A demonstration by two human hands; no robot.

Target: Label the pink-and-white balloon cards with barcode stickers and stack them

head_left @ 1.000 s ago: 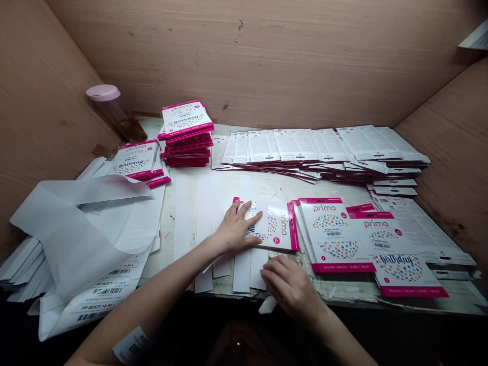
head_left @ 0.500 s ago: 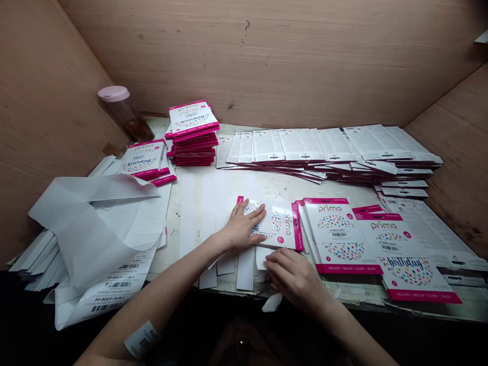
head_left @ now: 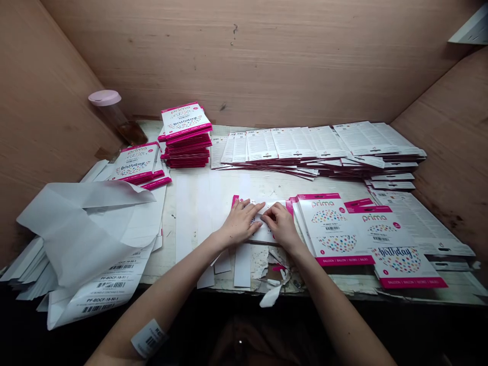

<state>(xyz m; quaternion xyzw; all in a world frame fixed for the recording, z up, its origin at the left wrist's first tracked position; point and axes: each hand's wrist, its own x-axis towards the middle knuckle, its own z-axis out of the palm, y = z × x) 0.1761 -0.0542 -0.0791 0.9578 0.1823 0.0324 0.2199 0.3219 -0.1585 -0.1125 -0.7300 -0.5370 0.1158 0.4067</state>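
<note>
My left hand (head_left: 240, 222) and my right hand (head_left: 278, 224) lie side by side, fingers pressing down on a pink-edged balloon packet (head_left: 263, 235). The hands cover most of its front, and only its magenta edges and a strip of white card show. Just right of my right hand, large "prima" birthday balloon packets (head_left: 328, 229) overlap on the table. Narrow white paper strips (head_left: 243, 265) lie under and below my hands.
Stacks of magenta-edged packets (head_left: 186, 134) and rows of printed white cards (head_left: 305, 147) stand at the back. Barcode-labelled plastic bags and a translucent sheet (head_left: 84, 218) lie at the left. A pink-lidded jar (head_left: 110, 109) stands in the corner between plywood walls (head_left: 244, 61).
My right hand has moved up from the table's front onto the packet, beside my left hand. The packet is now mostly covered, and torn paper scraps show where my right hand was.
</note>
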